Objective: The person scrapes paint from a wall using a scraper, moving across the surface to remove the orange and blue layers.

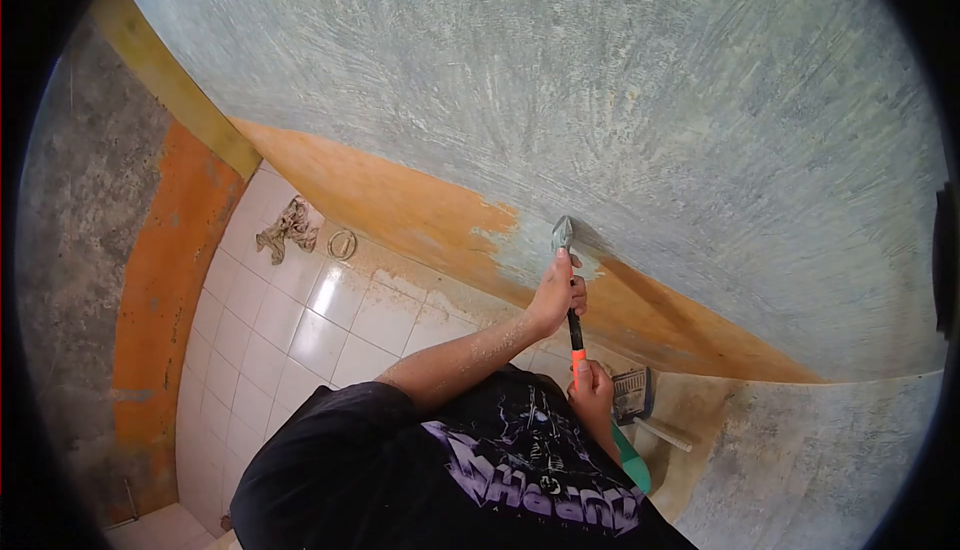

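A long-handled scraper [575,333], with a black shaft and an orange section, slants up to the wall [600,130]. Its greyish head [563,233] meets the surface at the edge of a pale bare patch in the orange paint [420,190]. My left hand [558,295] is closed around the upper shaft, just below the head. Lower down, by the orange section, my right hand [592,390] grips the handle. Dust speckles my left forearm.
Crumpled cloth [290,230] and a ring-shaped object [342,245] lie on the white tiled floor [320,340]. Scraped debris [395,295] runs along the wall base. Beside my right arm are a dark grate-like item [632,395], a pale pipe [665,434] and a green object [630,462].
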